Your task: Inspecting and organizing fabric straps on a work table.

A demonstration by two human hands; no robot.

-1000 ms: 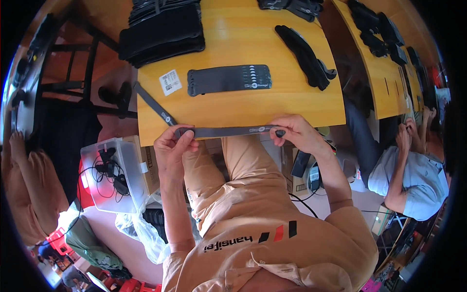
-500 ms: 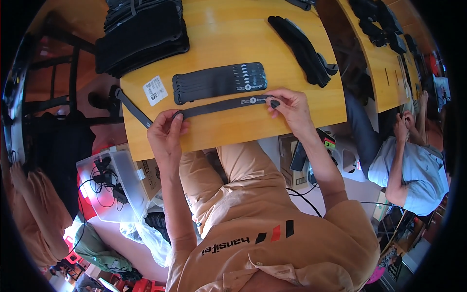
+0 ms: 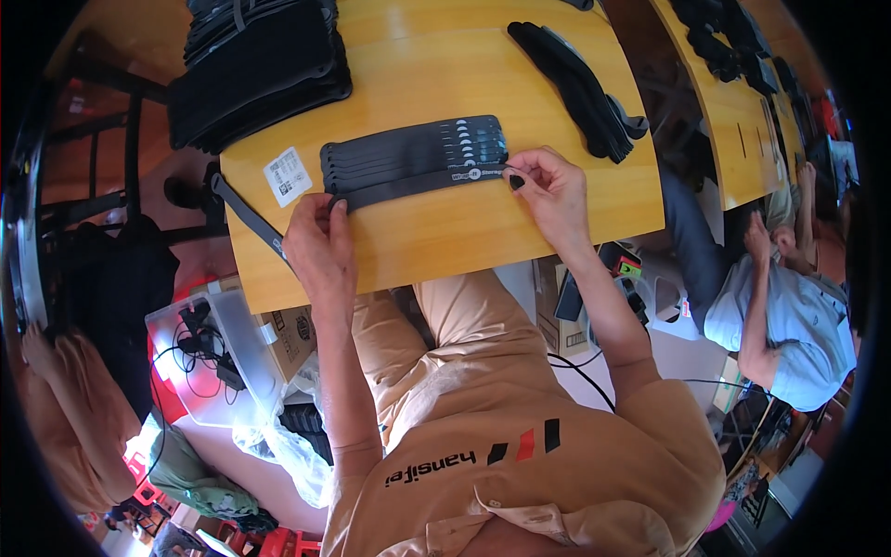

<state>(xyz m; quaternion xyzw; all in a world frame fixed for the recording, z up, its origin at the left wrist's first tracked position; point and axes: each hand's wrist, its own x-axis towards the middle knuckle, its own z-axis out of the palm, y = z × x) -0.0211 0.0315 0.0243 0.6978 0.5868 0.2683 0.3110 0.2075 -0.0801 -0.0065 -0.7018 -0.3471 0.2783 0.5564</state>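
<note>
Between my two hands a dark grey strap [image 3: 399, 187] with pale printing is stretched out level. My left hand [image 3: 320, 237] pinches its left end between thumb and fingers. At the other end my right hand [image 3: 554, 192] grips the strap, and a small dark tip shows by the thumb. The strap lies along the near edge of a fanned row of matching straps [image 3: 390, 151] on the table, overlapping the nearest one. Whether it rests on them or hovers just above, I cannot tell.
Left of the row lies a white label sheet [image 3: 288, 176]. One loose strap [image 3: 249, 221] hangs over the table's left edge. A tall black strap pile [image 3: 264, 88] stands at the far left, a black bundle [image 3: 571, 93] at the right. A clear plastic bin [image 3: 209, 357] with cables sits below.
Both hands have carried the strap slightly away from me, up to the row. It now covers the nearest strap's printing, and the gap between them is gone.
</note>
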